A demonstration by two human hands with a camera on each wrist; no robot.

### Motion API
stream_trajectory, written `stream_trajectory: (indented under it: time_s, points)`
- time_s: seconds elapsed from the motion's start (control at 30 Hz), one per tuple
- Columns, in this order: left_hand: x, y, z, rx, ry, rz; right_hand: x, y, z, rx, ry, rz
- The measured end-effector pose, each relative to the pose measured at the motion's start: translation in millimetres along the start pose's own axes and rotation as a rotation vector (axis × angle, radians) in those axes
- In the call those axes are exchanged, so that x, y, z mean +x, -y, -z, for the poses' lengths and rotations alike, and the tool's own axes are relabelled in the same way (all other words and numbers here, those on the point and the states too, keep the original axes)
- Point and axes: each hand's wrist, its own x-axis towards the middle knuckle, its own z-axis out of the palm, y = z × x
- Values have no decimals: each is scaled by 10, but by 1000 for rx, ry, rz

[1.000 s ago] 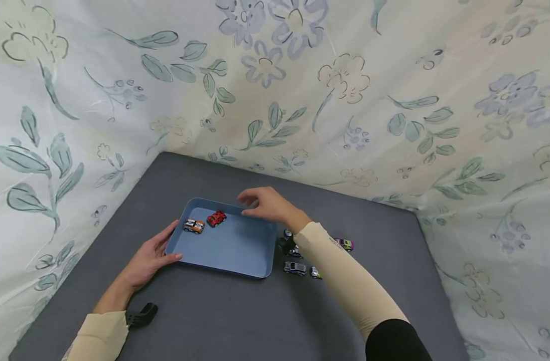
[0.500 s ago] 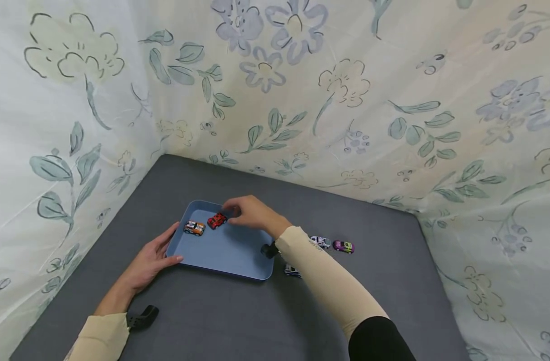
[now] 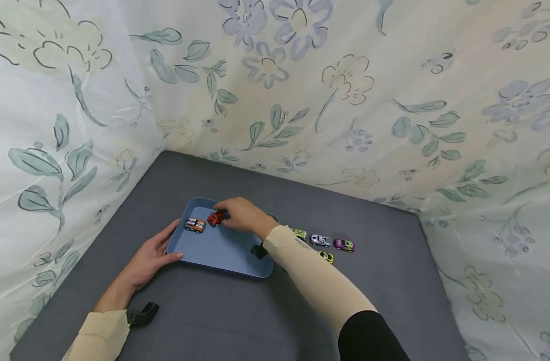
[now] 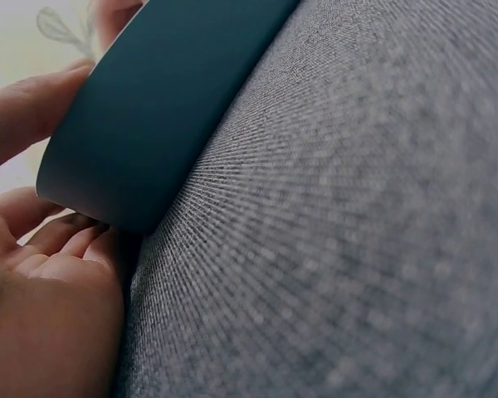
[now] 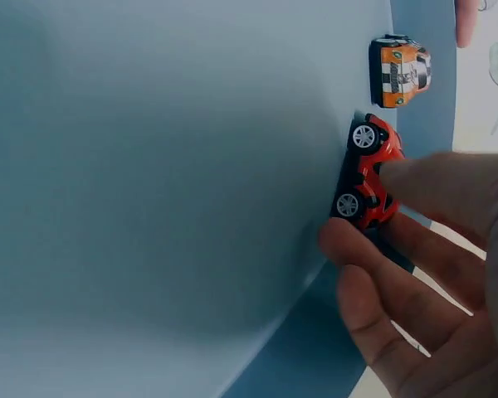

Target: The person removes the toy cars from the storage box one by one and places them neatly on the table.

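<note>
A shallow blue tray (image 3: 216, 250) lies on the grey table. My left hand (image 3: 150, 258) grips its left end, with the thumb at the near side and the fingers along the outer wall. Inside the tray, my right hand (image 3: 243, 215) pinches a red toy car (image 5: 380, 170) between thumb and fingers; the hand partly covers the car in the head view. Just left of it stands an orange and white toy car (image 3: 195, 225), apart from the fingers. The left wrist view has the tray's outer wall (image 4: 141, 124) against the fingers.
Right of the tray, several toy cars stand on the table: a silver one (image 3: 320, 240), a purple one (image 3: 344, 245), a yellow one (image 3: 326, 256) and a green one (image 3: 299, 233). The right sleeve (image 3: 317, 273) passes over this area. A floral curtain (image 3: 275, 100) rises behind the table.
My right hand has moved left across the tray to the red toy car and now pinches it. The left hand keeps its grip on the tray, and both cars inside stay in place.
</note>
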Motion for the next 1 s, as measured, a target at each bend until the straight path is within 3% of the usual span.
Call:
stream_trajectory:
  time_s: [0.43,0.7,1.0]
  points:
    - [11,13,54,-20,14,-14,33,49,-59,-76,-28,-7]
    - [45,49,135,-20,29,-20,-13,75,-44,-55,-25,-38]
    - [93,23,214,-57,54,-23,-162,103,52,-27,-91,10]
